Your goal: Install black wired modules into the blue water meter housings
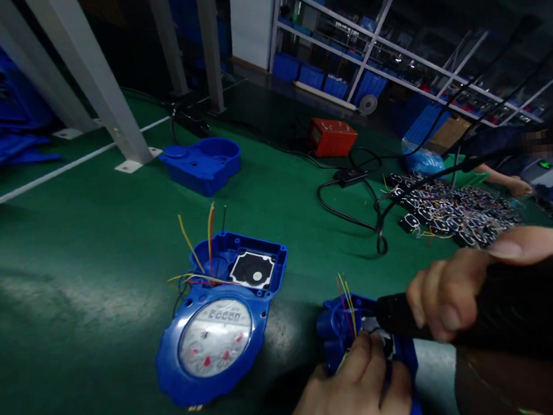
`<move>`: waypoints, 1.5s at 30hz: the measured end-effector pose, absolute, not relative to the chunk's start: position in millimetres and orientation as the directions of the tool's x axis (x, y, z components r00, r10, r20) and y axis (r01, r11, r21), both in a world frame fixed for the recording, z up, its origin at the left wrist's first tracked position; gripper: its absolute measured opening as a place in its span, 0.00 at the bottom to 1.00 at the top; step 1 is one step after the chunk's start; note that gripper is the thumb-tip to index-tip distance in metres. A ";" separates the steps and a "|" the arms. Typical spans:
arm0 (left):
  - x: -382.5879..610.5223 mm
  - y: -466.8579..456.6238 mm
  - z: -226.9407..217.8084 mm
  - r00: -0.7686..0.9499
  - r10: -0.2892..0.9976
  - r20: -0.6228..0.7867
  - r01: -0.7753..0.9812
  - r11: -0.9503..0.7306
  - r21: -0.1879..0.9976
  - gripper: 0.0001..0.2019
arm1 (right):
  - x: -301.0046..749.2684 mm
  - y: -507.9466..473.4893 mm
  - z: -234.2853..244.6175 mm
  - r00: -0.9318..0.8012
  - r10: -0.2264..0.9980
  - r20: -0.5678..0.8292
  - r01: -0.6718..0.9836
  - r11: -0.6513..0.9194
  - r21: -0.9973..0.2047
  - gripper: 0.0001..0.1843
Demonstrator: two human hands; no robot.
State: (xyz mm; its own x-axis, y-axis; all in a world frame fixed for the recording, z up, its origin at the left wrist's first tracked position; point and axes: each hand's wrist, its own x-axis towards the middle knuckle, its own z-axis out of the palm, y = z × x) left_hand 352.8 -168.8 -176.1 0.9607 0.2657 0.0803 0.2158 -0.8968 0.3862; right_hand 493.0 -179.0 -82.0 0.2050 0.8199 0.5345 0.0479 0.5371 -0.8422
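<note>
The right hand [448, 292], at about 4 o'clock, is curled round a black tool [507, 297], fingers wrapped and thumb lying along the top. The tool points toward 9 o'clock, its narrow end over the open part of a blue case [329, 324] at about 5 o'clock. Whether the tip touches anything inside is hidden by fingers.

The left hand [355, 388], also at 5 o'clock, lies over that same case with its fingers close together and the tips down inside it; its thumb is out of sight, so I cannot tell whether it pinches something. Thin red and yellow wires [348, 298] stand up out of the case, just beyond the fingertips.

A blue meter [219, 322] lies on the green table [92, 262] at 7 o'clock, apart from both hands. Its round dial [215, 342] faces up, and in its open box end sits a square black part [253, 269] with a white edge. Yellow, red and dark wires rise from the same end.

At 10 o'clock a blue cover [203, 169] rests near the foot of a grey post [95, 75]. An orange box [332, 137] stands between 1 and 2 o'clock, with black cables [349, 214] looping below it. At 3 o'clock there is a heap of small black parts [455, 211] with wires, and a co-worker's hand [519, 185] is near its far edge. Shelves [368, 41] with blue bins fill 1 o'clock.
</note>
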 end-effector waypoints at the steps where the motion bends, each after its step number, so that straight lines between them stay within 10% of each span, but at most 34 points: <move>1: 353.1 -168.9 -176.0 0.963 0.259 0.081 0.207 -0.895 0.395 0.16 | 492.8 -178.0 -82.8 0.222 0.805 0.550 0.047 0.555 -0.831 0.10; 15: 354.0 -168.7 -180.7 0.952 0.279 0.127 0.219 -0.910 0.353 0.18 | 493.7 -166.0 -85.7 0.183 0.822 0.540 -0.002 0.549 -0.836 0.09; 21: 354.8 -168.9 -179.7 0.959 0.247 0.137 0.192 -0.927 0.323 0.20 | 503.1 -171.4 -81.3 0.104 0.865 0.491 0.012 0.493 -0.870 0.25; 29: 353.1 -168.0 -175.8 0.965 0.242 0.104 0.195 -0.921 0.339 0.20 | 498.1 -164.6 -84.6 0.185 0.814 0.551 0.050 0.552 -0.832 0.08; 37: 354.0 -166.4 -173.2 0.972 0.229 0.058 0.189 -0.900 0.394 0.20 | 495.7 -166.8 -84.8 0.203 0.851 0.483 -0.104 0.510 -0.854 0.14; 45: 353.3 -167.9 -172.6 0.966 0.243 0.087 0.190 -0.898 0.396 0.18 | 536.2 -163.7 -80.3 -0.223 0.870 0.440 -0.151 0.415 -0.897 0.09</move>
